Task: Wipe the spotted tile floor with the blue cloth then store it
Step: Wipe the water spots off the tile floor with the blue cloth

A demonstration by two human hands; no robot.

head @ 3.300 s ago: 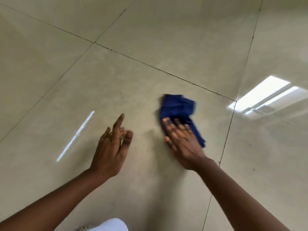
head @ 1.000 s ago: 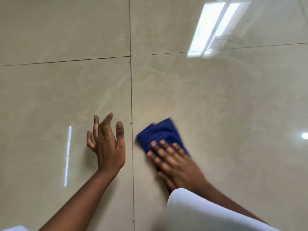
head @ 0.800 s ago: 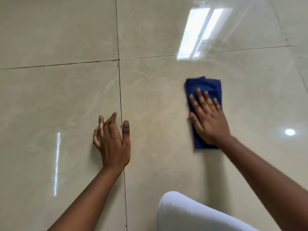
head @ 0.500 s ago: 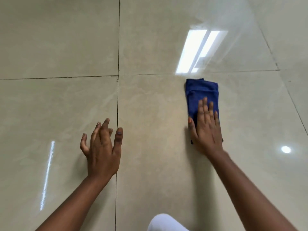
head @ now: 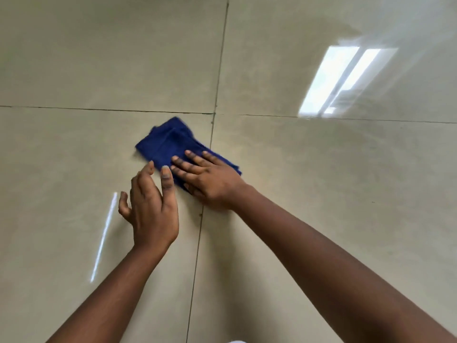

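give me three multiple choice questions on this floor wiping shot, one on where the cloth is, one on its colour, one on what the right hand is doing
1. The cloth lies mostly:
A. left of the vertical grout line
B. far right of it
C. on a shelf

2. The cloth is:
A. white
B. red
C. blue

3. The right hand:
A. hangs idle
B. presses flat on the cloth
C. lifts the cloth high

Answers:
1 A, most of it sits left of the line on the floor.
2 C, it is dark blue.
3 B, straight fingers lie across it; the left hand holds nothing.

Two bare forearms, sleeveless, no rings or watch.
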